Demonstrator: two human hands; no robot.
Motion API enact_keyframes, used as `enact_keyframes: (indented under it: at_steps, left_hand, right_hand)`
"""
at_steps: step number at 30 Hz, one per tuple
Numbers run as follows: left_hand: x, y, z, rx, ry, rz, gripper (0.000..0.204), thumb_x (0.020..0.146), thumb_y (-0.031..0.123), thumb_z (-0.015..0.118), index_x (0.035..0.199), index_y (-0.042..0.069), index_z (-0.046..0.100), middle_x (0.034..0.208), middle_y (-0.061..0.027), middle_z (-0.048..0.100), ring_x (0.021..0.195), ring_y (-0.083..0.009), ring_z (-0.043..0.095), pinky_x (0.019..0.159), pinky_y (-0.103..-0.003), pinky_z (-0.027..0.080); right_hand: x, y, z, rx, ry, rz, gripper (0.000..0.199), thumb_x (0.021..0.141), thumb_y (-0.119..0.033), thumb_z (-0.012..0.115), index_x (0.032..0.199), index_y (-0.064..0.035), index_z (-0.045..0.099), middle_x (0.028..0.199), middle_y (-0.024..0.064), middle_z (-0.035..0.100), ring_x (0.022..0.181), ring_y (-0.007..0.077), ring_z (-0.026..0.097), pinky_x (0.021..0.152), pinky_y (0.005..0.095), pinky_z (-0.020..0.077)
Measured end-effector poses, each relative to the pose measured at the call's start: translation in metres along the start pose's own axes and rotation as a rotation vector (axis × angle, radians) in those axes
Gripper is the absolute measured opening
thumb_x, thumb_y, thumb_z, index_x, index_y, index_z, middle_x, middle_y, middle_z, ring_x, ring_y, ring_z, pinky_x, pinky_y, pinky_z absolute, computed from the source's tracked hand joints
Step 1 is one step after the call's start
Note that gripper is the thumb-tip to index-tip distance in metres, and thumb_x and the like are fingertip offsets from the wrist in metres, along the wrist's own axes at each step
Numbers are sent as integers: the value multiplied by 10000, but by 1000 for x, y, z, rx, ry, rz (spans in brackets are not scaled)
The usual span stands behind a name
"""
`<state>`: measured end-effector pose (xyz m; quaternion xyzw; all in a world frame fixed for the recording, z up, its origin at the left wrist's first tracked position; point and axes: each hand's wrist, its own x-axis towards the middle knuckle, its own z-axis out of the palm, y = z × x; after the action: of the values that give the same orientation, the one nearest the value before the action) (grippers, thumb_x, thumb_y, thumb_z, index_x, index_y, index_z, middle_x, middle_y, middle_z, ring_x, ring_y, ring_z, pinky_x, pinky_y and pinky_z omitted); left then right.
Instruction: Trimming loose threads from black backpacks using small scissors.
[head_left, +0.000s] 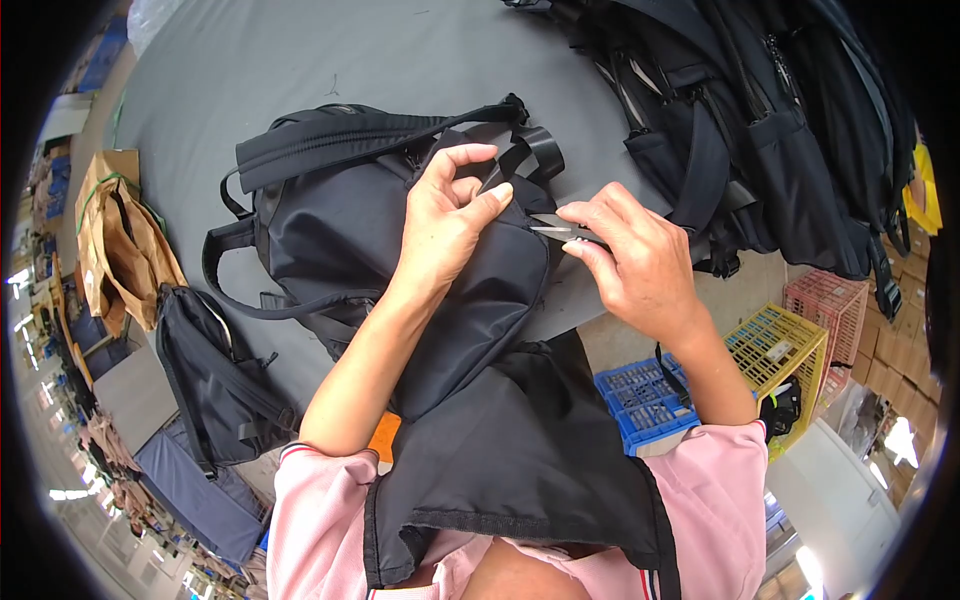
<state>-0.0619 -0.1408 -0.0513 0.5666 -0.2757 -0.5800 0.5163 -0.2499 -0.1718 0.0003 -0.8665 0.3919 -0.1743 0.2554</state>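
A black backpack (350, 220) lies on the grey table before me, its padded shoulder strap (320, 145) toward the far side. My left hand (445, 220) pinches the black webbing (530, 155) at the bag's right end between thumb and fingers. Just to the right, my right hand (635, 255) grips small thread snips (555, 229). Their two pointed metal blades are apart and point left, close to the bag's edge beneath the webbing. Any thread between the blades is too fine to make out.
More black backpacks (760, 140) are heaped at the table's (450, 50) right side. Another black bag (220, 370) hangs at the left edge, near a brown paper sack (120, 240). Blue (645, 400), yellow (775, 345) and pink crates (830, 310) stand below on the right.
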Motion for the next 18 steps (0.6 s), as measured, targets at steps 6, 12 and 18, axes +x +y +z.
enact_keyframes:
  at_steps: [6, 12, 18]
  left_hand:
    - [0, 2, 1, 4, -1, -3, 323, 817, -17, 632, 1117, 21, 521, 593, 78, 455, 530, 8, 376, 485, -160, 298]
    - [0, 1, -3, 2, 9, -11, 327, 814, -18, 635, 1118, 24, 522, 594, 77, 458, 531, 8, 381, 485, -157, 301]
    - [3, -1, -2, -4, -20, 11, 342, 800, -34, 642, 1115, 27, 525, 587, 97, 404, 523, 13, 333, 473, -158, 266]
  right_hand:
    - [5, 3, 0, -12, -40, -30, 214, 732, -86, 665, 934, -83, 594, 831, 56, 530, 682, 257, 597, 597, 355, 468]
    - [0, 17, 28, 445, -62, 138, 217, 771, -55, 644, 981, -27, 599, 823, 34, 567, 684, 120, 554, 562, 240, 421]
    - [-25, 27, 72, 1354, 63, 485, 288, 808, -55, 641, 1086, -52, 566, 954, -2, 600, 757, 18, 515, 559, 137, 348]
